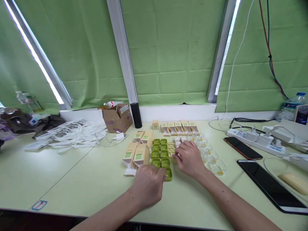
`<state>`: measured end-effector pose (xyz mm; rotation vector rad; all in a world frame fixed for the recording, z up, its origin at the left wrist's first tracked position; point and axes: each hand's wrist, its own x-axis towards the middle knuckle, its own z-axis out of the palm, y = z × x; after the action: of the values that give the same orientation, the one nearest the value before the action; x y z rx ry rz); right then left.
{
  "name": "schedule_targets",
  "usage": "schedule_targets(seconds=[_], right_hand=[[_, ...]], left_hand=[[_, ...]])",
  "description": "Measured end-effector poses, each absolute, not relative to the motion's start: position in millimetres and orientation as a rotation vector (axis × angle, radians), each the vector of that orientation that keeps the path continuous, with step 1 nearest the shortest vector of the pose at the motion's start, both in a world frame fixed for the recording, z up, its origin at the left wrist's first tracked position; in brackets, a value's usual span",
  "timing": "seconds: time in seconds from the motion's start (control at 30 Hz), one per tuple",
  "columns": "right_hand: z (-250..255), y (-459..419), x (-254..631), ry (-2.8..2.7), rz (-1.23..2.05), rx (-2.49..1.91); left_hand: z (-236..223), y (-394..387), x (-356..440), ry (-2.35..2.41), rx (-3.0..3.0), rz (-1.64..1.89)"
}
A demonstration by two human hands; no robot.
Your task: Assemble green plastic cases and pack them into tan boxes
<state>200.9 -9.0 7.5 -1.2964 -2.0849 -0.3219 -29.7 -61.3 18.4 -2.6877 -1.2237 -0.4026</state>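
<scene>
Two columns of small square green cups (165, 154) stand on the table in front of me. Over the near end of the left column is my left hand (149, 184), its fingers curled and their tips at the left side of the nearest green cup (168, 175). What they hold, if anything, is hidden. My right hand (189, 157) is closed in a pinch just above a strip of small yellow pieces (171, 148); the thing between its fingertips is too small to make out. Pale pinkish blocks (177, 140) show behind its knuckles. Clear domed covers (217, 166) with yellow bits inside lie to its right.
Open cardboard-coloured boxes (141, 154) stand left of the cups, and a row of smaller ones (179, 128) behind. A phone (243, 148), a tablet (269, 184) and a power strip (255, 139) lie right. White cables (77, 133), a brown carton (116, 120) and a black cylinder (136, 115) are left.
</scene>
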Motion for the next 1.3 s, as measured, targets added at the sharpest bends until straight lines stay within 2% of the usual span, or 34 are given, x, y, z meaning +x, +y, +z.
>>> schedule_targets(seconds=[0.13,0.27,0.37,0.47,0.7,1.0,1.3], right_hand=[[11,-9,204,-1.952,-0.411,-1.209],[11,-9,204,-1.927,-0.432,-1.197],[9,-9,202,-1.931,-0.409,-1.192],[7,-8,201,-1.932,-0.401,-1.204],[6,-8,199,-1.931,-0.409,-1.186],[6,-11,198,-1.946,-0.391,-1.192],[5,-10,199,-1.970,-0.386,-1.212]], left_hand=[[47,-43,-39,-1.151,-2.543,-0.791],[77,-5,-43,-1.225,-2.454,-0.956],[92,32,-39,-1.435,-2.412,-0.821],[96,73,-32,-1.674,-2.327,-0.425],[72,163,-14,-1.882,-2.380,-0.123],[44,223,8,-2.046,-2.353,-0.054],[35,237,14,-2.003,-2.335,-0.081]])
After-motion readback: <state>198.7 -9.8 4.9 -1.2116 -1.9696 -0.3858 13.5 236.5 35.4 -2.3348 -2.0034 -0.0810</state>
